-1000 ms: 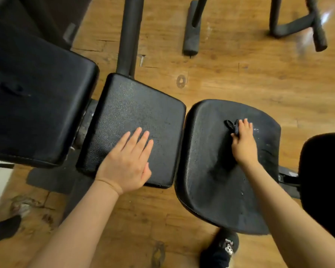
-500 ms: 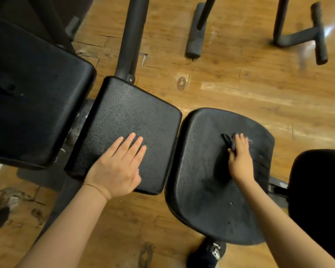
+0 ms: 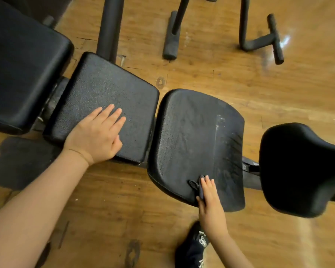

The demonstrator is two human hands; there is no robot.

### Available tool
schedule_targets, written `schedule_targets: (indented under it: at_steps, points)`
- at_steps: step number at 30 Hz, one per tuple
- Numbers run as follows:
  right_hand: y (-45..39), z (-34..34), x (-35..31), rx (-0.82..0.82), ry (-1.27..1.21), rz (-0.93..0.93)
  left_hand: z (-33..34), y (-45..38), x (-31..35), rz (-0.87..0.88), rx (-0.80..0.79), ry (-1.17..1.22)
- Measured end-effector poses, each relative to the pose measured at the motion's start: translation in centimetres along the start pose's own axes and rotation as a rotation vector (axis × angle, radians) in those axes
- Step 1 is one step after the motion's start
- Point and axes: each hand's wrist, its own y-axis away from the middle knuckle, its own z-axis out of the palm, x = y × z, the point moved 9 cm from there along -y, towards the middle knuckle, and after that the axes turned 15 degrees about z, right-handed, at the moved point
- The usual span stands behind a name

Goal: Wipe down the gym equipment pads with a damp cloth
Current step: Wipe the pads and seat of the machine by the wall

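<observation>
1. The left hand (image 3: pixel 97 136) lies flat, fingers straight and together, palm down on the square black pad (image 3: pixel 104 105).
2. The right hand (image 3: pixel 210 198) presses a small dark cloth (image 3: pixel 198 185) under straight fingers onto the rounded seat pad (image 3: pixel 197 136), at its near edge.
3. Wet streaks mark the seat pad beyond the right hand.
4. A dark shoe (image 3: pixel 191 248) stands on the wooden floor (image 3: pixel 220 78) just below the right wrist.

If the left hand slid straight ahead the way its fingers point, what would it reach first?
Only more of the square pad that the left hand lies flat on, up to its far right edge. Past that edge is wood floor, lower down, so probably nothing solid.
</observation>
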Motion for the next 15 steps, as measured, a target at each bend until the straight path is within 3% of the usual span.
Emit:
schedule_targets:
  at_steps: [4, 7, 9, 15]
  points:
    - [-0.1, 0.0, 0.0, -0.015, 0.038, -0.007, -0.1, -0.1, -0.2, -0.052, -0.043, 0.040]
    - [-0.3, 0.1, -0.2, -0.036, 0.057, -0.021, -0.1, 0.3, 0.5, -0.202, -0.057, 0.077]
    - [-0.3, 0.3, -0.3, -0.042, 0.079, -0.032, 0.4, 0.3, 3.5, -0.263, -0.065, 0.124]
    - [-2.5, -0.5, -0.7, -0.029, 0.113, -0.074, 1.7, -3.3, 15.1, -0.154, -0.045, 0.307]
